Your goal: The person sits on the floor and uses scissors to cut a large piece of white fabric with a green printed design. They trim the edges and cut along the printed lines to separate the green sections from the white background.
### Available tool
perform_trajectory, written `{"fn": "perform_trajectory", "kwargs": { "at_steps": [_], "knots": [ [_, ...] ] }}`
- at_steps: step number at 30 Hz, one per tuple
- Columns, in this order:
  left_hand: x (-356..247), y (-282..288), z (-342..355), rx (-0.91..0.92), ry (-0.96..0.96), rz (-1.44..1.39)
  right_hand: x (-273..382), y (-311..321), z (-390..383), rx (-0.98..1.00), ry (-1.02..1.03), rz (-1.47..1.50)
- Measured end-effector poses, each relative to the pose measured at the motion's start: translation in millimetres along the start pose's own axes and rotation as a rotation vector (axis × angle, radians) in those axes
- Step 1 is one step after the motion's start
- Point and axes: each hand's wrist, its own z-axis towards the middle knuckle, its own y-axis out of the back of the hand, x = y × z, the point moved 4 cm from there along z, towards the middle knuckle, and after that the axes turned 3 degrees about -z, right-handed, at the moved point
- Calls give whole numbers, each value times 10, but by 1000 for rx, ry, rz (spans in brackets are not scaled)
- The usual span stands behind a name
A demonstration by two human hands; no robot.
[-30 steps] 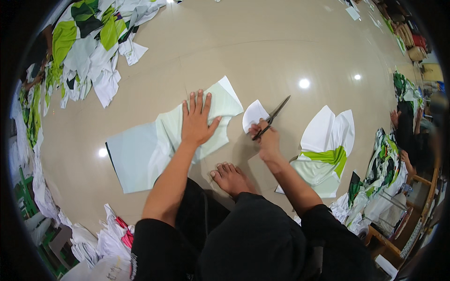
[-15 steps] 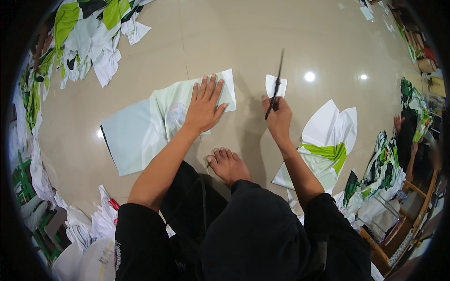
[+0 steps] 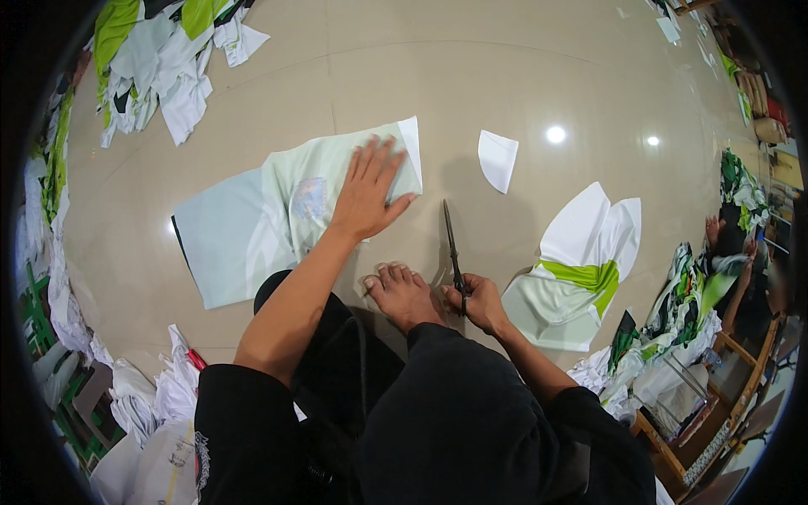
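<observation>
My left hand (image 3: 368, 189) lies flat, fingers spread, on a pale green and white fabric panel (image 3: 217, 240) spread on the floor. A faint bluish print shows near the middle of this panel. By my bare foot (image 3: 406, 295), my right hand (image 3: 477, 300) grips a pair of dark scissors (image 3: 452, 240) by the handles. Their blades point away from me and look closed, apart from the fabric. A small white fabric offcut (image 3: 498, 160) lies beyond the scissors. To the right of my right hand rests a white and lime-green fabric piece (image 3: 581, 269).
A heap of white, lime and dark fabric (image 3: 160, 76) lies at the far left. More patterned fabric (image 3: 673, 295) is piled at the right, near a wooden frame (image 3: 665, 442). Another person's hand (image 3: 714, 227) shows at the right edge. White cloth (image 3: 135, 396) lies at the lower left.
My right hand has drawn the scissors back toward me and left, away from the small white offcut, which now lies fully in sight. My left hand stays on the panel.
</observation>
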Motion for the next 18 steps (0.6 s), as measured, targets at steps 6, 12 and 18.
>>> {"fn": "perform_trajectory", "kwargs": {
  "at_steps": [6,12,18],
  "knots": [
    [5,-3,-20,1,-162,-103,122,62,49,-50,-29,8],
    [13,-3,25,-100,-93,-176,269,50,130,34,-67,21],
    [-19,0,40,-114,-87,-236,459,-75,258,84,-103,273]
  ]
}}
